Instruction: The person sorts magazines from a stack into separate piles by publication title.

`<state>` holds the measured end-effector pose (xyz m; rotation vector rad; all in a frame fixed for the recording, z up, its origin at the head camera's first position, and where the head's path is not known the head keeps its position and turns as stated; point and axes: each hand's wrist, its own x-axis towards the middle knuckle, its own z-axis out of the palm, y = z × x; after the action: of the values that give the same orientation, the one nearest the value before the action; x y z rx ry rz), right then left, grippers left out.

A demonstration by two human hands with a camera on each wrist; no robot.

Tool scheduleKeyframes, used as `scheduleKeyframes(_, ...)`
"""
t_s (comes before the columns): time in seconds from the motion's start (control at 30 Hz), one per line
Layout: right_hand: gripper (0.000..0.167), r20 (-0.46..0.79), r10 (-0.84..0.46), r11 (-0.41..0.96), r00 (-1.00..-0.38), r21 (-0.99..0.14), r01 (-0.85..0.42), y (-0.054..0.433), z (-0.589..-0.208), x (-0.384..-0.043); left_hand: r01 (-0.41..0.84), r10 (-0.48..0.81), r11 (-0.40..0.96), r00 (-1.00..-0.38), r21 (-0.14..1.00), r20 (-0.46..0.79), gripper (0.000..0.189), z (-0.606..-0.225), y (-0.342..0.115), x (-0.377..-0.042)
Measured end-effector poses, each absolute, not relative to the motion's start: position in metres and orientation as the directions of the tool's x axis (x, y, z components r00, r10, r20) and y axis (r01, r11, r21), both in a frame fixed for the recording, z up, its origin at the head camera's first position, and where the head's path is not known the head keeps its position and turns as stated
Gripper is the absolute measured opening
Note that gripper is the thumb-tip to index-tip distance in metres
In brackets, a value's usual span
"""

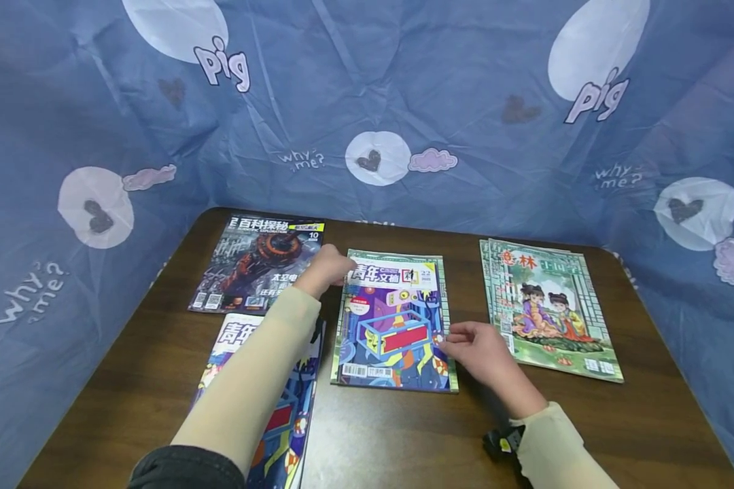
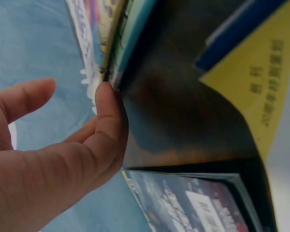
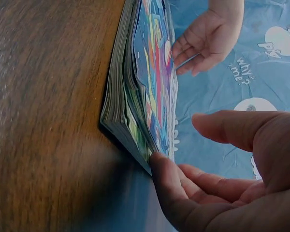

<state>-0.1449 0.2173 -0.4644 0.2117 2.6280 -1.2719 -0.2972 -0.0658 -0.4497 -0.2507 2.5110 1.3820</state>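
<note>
In the middle of the table lies a purple magazine (image 1: pixel 397 333) on top of a green-bordered magazine (image 1: pixel 391 256), whose border shows around it. At its upper left edge is my left hand (image 1: pixel 325 269); in the left wrist view the fingertips (image 2: pixel 106 94) meet the side of the pile, with the thumb held apart. On the opposite side, my right hand (image 1: pixel 480 350) touches the right edge of the pile. The right wrist view shows those fingertips (image 3: pixel 160 162) against the page edges near a corner, the thumb raised clear of the cover.
A dark science magazine (image 1: pixel 263 261) lies at the back left. Nearer, another purple magazine (image 1: pixel 232 339) is partly covered by my left sleeve (image 1: pixel 251 380). Several green magazines (image 1: pixel 556 312) overlap on the right of the brown table (image 1: pixel 391 441). Blue printed cloth (image 1: pixel 318 88) hangs behind.
</note>
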Motion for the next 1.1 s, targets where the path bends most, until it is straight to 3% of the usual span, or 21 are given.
scheduleKeyframes(0.43,0.044,-0.273,0.002,0.617,-0.962,-0.757,0.216,0.216,-0.460,-0.149,-0.308,-0.022,0.476,-0.941,0.824,-0.339,0.051,-0.454,-0.068,-0.303)
scheduleKeyframes(0.87,0.045,-0.271,-0.009,0.565,-0.963,-0.796,0.218,0.213,-0.465,-0.149,-0.318,-0.051,0.544,-0.936,0.777,-0.347,0.023,-0.459,-0.066,-0.312)
scheduleKeyframes(1.1,0.044,-0.252,-0.030,0.529,-0.967,-0.825,0.199,0.213,-0.467,-0.148,-0.336,-0.061,0.468,-0.935,0.817,-0.349,0.022,-0.461,-0.065,-0.317)
